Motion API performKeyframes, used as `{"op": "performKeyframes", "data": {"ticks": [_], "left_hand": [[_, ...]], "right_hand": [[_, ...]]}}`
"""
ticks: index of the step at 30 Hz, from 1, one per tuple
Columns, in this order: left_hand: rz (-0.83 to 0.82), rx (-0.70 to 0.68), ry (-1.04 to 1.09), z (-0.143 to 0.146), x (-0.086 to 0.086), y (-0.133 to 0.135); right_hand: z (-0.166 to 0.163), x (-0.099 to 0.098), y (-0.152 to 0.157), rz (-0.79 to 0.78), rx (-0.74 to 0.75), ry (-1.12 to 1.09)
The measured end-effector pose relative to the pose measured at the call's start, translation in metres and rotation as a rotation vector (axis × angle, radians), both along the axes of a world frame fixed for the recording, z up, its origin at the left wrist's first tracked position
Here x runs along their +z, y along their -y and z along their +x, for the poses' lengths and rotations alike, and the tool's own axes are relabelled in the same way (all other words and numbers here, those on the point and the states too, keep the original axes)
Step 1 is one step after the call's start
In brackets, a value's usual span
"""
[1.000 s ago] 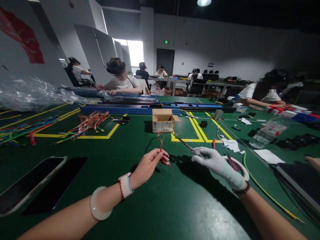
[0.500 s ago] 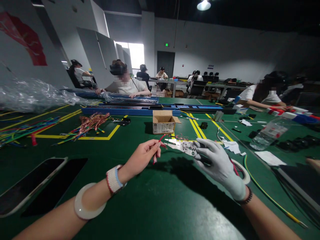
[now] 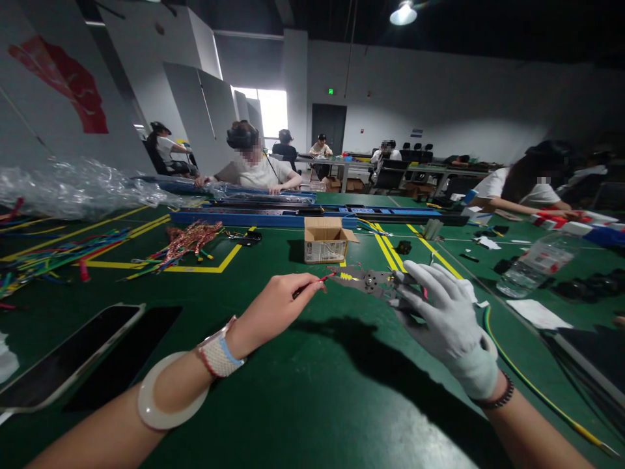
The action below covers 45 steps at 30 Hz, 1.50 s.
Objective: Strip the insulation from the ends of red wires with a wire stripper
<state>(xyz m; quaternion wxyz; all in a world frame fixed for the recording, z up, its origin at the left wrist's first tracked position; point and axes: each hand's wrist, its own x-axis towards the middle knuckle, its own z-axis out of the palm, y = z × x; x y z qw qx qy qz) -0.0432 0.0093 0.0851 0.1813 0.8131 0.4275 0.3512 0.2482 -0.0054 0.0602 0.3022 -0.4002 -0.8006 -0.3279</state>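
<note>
My bare left hand [image 3: 280,306] pinches a thin red wire [image 3: 328,276] between thumb and fingers. The wire's free end points right, at the jaws of the wire strippers [image 3: 368,283]; I cannot tell whether the jaws touch it. My right hand [image 3: 437,316], in a pale grey glove, is closed on the handles of the strippers, which are mostly hidden behind the fingers. Just beyond the tool stands a small open cardboard box [image 3: 325,251], with tiny red scraps on the table near it.
Bundled wires with bare copper [image 3: 193,244] lie left of the box. Two dark phone-like slabs [image 3: 73,352] are at near left. A green-yellow cable [image 3: 532,384], a plastic bottle [image 3: 534,264] and paper lie right. Long blue rails [image 3: 244,217] cross behind; co-workers sit beyond.
The strippers have turned in my right hand, their jaws now dark with yellow showing between them. The red wire has swung from steep to nearly level, its end at the jaws.
</note>
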Motion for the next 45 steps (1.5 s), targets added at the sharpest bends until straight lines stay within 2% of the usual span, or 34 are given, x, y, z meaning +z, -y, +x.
{"op": "performKeyframes", "data": {"ticks": [7, 15, 25, 27, 32, 37, 40, 45], "left_hand": [[0.046, 0.048, -0.045, -0.001, -0.001, 0.0], [0.123, 0.066, -0.196, 0.001, -0.007, 0.002], [0.014, 0.031, -0.157, -0.002, 0.007, 0.008], [0.089, 0.023, -0.216, -0.005, 0.009, 0.006], [0.409, -0.036, -0.431, -0.019, 0.013, -0.003], [0.687, -0.01, -0.605, -0.028, 0.018, -0.007], [0.75, 0.003, -0.588, -0.029, 0.017, -0.006], [0.738, 0.045, -0.512, -0.028, 0.016, -0.004]], "right_hand": [[0.007, -0.004, -0.001, -0.067, -0.002, -0.004], [-0.003, -0.003, 0.001, -0.044, -0.022, 0.02], [-0.005, -0.006, 0.001, -0.088, -0.017, 0.14], [-0.005, -0.008, 0.0, -0.109, 0.009, 0.109], [-0.009, -0.012, -0.001, -0.205, 0.108, 0.029], [-0.007, -0.001, -0.003, -0.137, 0.095, 0.04], [-0.004, 0.006, -0.004, -0.113, 0.059, 0.017], [-0.006, 0.01, -0.004, -0.23, 0.061, -0.048]]}}
